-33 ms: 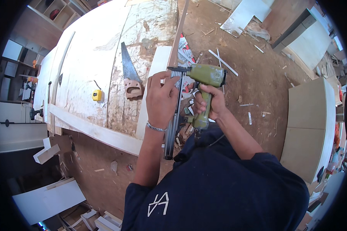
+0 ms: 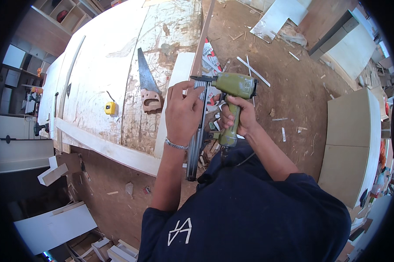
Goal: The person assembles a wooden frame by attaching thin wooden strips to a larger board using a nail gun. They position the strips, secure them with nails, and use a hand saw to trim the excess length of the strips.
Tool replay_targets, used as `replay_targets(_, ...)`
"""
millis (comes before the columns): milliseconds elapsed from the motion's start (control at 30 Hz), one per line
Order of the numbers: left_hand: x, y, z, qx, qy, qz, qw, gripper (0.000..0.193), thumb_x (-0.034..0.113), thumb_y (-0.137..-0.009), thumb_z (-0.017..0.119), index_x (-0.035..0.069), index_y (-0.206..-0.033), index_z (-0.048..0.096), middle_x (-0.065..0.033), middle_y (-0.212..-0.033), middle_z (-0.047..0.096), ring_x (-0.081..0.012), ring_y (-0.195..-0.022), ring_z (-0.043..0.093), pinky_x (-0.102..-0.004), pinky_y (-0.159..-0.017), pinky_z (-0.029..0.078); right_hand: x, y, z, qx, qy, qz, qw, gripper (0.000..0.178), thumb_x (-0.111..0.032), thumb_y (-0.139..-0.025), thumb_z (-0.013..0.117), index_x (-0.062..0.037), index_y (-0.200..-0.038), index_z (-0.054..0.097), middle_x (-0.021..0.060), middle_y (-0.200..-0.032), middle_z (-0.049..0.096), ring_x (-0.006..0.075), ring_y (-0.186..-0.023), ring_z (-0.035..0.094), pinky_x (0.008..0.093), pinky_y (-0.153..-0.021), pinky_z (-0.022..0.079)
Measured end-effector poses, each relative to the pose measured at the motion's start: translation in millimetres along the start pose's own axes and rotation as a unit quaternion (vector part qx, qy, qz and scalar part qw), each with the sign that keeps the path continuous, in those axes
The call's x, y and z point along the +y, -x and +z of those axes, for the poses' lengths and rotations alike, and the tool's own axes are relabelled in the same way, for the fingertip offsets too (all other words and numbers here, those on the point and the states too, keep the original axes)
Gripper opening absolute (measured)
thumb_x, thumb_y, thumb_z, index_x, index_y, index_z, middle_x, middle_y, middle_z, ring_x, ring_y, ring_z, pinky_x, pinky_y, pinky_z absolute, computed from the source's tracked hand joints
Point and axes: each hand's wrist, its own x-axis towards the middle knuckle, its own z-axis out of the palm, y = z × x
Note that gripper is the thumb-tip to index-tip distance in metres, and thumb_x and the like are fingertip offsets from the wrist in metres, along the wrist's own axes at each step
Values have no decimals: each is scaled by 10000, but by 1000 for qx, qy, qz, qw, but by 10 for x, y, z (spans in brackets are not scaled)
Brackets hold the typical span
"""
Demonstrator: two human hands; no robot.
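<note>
My right hand is wrapped round the grip of a green pneumatic nail gun. Its nose points left and meets the near end of a long brown wooden strip at the workbench's right edge. The long dark magazine runs from the nose toward my body. My left hand, fingers curled, is against the nose and the upper magazine; what its fingertips grip is hidden. A pale board lies beside the strip, partly under my left hand.
On the worn workbench lie a handsaw with a wooden handle and a yellow tape measure. Offcuts litter the brown floor to the right. A pale cabinet stands at far right, and a white panel lies lower left.
</note>
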Motion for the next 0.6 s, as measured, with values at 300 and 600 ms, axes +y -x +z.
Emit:
replay_targets(300, -143, -159, -51, -14, -13, 71, 997, 119, 57, -834, 754, 99, -942, 782, -81, -1009, 625, -302, -1003, 611, -424, -856, 524, -1, 14, 2, -5, 18, 17, 1000, 413, -321, -1010, 541, 20, -1237, 594, 21, -548, 464, 161, -457, 487, 333, -507, 459)
replay_targets(600, -190, -76, 327, 26, 136, -146, 980, 205, 78, -841, 786, 14, -933, 614, -104, -880, 583, -258, -802, 597, -377, -742, 516, 58, -11, -132, 26, -14, 20, 999, 395, -330, -1005, 548, 2, -1207, 617, 18, -536, 453, 161, -450, 471, 333, -506, 446)
